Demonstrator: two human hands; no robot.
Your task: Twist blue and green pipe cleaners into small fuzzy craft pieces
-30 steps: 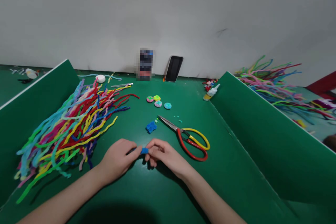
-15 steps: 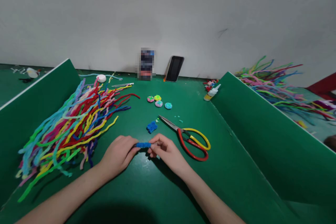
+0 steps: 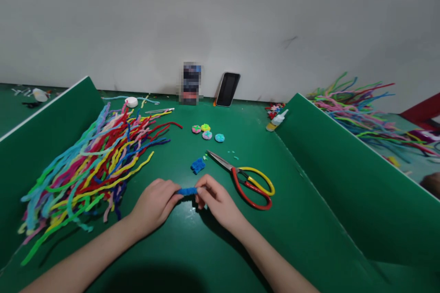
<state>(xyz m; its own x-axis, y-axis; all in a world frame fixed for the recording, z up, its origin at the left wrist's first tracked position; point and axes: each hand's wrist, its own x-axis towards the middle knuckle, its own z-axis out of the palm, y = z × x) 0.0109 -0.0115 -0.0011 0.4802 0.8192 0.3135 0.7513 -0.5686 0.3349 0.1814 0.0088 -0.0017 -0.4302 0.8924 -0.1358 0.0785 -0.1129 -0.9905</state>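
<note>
More of the blue strip (image 3: 188,191) is exposed between the hands than a second ago, when only a short stub was shown and the hands were held closer together; since half a second ago, little has been changed. The scissors (image 3: 235,172) and the blue bundle (image 3: 198,165) have been left in place.

The worktop (image 3: 295,233) is bounded by a green divider (image 3: 364,178) on the right, another green panel (image 3: 51,130) on the left and a white wall (image 3: 137,32) behind. Open room is found in front of the hands and between the scissors and the right divider — the left side is taken up by a pile of fuzzy stems (image 3: 99,155).

Both forearms are angled inward from the lower corners. The strip is held roughly level above the near middle of the worktop, just nearer than the bundle. Its left end is pinched by the closed fingers of the left hand (image 3: 154,201), its right end by the closed fingertips of the right hand (image 3: 222,203).
</note>
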